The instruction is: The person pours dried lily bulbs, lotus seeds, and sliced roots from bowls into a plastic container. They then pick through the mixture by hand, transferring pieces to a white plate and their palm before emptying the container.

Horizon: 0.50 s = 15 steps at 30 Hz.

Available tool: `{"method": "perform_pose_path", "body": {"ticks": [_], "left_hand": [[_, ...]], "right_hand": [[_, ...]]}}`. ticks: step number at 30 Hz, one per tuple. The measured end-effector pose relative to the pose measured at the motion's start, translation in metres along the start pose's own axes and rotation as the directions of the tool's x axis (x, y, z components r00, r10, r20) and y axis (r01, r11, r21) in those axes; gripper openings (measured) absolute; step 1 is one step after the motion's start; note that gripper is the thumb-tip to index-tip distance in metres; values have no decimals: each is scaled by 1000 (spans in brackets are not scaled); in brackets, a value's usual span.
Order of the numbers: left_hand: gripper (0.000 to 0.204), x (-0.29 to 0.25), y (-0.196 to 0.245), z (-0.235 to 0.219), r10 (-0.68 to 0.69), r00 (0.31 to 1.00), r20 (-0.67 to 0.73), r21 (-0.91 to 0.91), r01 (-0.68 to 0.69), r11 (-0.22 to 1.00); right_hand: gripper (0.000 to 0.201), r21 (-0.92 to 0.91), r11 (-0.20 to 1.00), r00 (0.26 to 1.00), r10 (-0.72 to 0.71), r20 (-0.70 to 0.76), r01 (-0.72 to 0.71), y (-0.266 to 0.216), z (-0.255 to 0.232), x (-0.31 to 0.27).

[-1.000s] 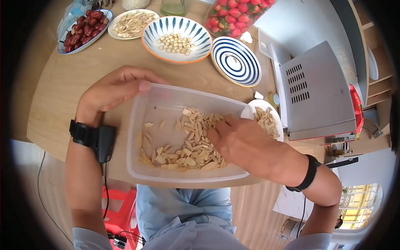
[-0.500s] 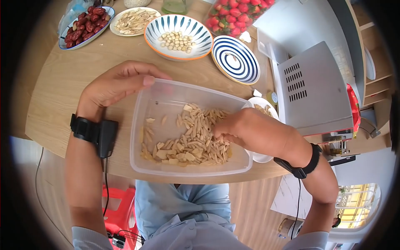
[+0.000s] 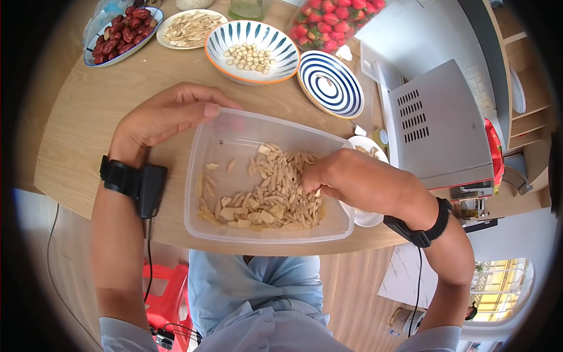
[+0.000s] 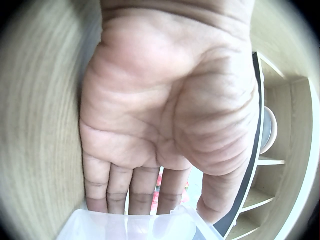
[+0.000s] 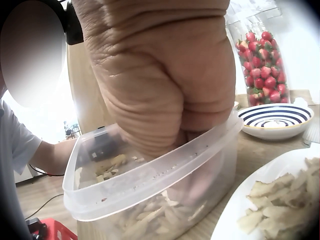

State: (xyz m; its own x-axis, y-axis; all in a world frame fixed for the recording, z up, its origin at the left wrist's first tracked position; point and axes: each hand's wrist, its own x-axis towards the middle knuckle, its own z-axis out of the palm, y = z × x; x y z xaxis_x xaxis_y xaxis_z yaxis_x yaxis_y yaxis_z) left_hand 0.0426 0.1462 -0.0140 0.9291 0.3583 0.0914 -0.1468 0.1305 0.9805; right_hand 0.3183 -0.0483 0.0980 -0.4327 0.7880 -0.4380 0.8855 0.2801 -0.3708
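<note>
A clear plastic box (image 3: 202,176) stands at the table's front edge, holding a heap of pale, dried slices (image 3: 272,188). My left hand (image 3: 170,114) holds the box's far left corner, thumb at the rim and fingers outside the wall; the left wrist view shows that palm (image 4: 165,100) above the box's rim (image 4: 125,220). Inside the box, my right hand (image 3: 346,179) has its fingers bent down into the right side of the heap. A whitish slice (image 3: 318,192) shows at its fingertips, pinched there. In the right wrist view the box wall partly hides those fingers.
Right of the box, partly under my forearm, is a white plate (image 5: 235,215) of similar slices. Behind stand red dates (image 3: 120,35), a plate of thin slices (image 3: 190,29), a bowl of round pale seeds (image 3: 217,53), a blue-ringed dish (image 3: 352,97) and strawberries (image 3: 334,26). A grey appliance (image 3: 443,126) bounds the right.
My right hand has turned at the wrist and shifted lower into the heap's right side, its forearm now covering more of the white plate. My left hand keeps its place on the box corner.
</note>
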Motion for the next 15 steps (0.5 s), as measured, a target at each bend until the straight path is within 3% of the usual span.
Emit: {"method": "perform_pose_path", "body": {"ticks": [5, 8, 15], "left_hand": [[52, 0, -1, 1, -2, 1000, -12, -4, 2, 1000], [52, 1, -2, 1, 1, 1000, -10, -26, -1, 1000], [54, 1, -2, 0, 11, 1000, 9, -14, -10, 1000]], "right_hand": [[14, -6, 999, 997, -37, -71, 36, 4, 4, -2], [13, 16, 999, 999, 37, -35, -37, -2, 0, -2], [14, 34, 998, 996, 46, -74, -44, -2, -6, -6]]}}
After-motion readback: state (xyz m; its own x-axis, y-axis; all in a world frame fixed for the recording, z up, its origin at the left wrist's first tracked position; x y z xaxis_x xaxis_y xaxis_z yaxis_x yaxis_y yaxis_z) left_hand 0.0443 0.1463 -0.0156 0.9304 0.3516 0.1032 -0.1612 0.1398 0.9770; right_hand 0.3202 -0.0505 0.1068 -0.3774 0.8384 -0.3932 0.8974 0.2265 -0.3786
